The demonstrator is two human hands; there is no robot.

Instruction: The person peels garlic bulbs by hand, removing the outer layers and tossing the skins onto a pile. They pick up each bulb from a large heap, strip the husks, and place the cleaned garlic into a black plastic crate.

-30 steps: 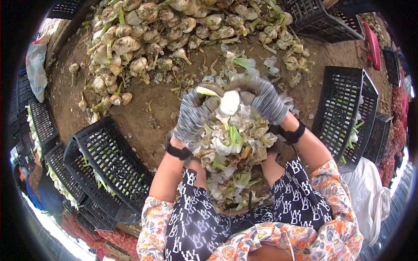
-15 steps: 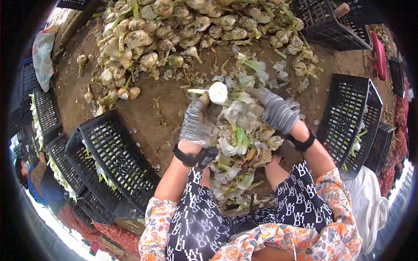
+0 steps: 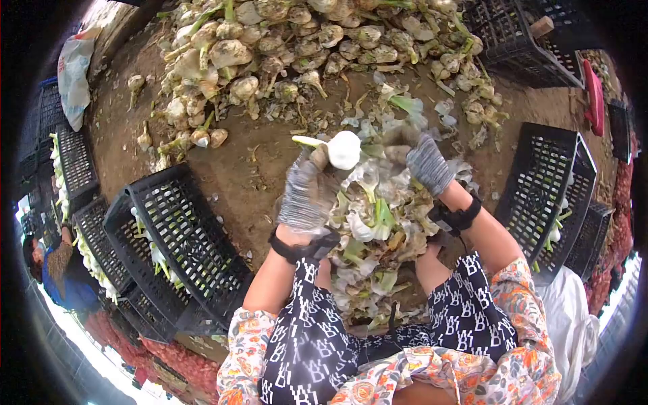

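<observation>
A clean white garlic bulb with a short green stem sits in my left hand, whose gloved fingers close around the stem side. My right hand, in a matching grey glove, is just right of the bulb; its fingertips are smeared by motion. Beneath both hands, between my legs, lies a heap of stripped garlic skins and leaves. Ahead on the dirt floor is a big pile of unpeeled garlic bulbs with stems on.
Black plastic crates stand tilted at my left, some with trimmed garlic inside. Another black crate stands at my right, beside a white sack. A person is at the far left. More crates are at the upper right.
The bulb now shows a smooth white side and sits slightly lower and further right. My right hand's fingers have shifted, and the whole view has tilted a little.
</observation>
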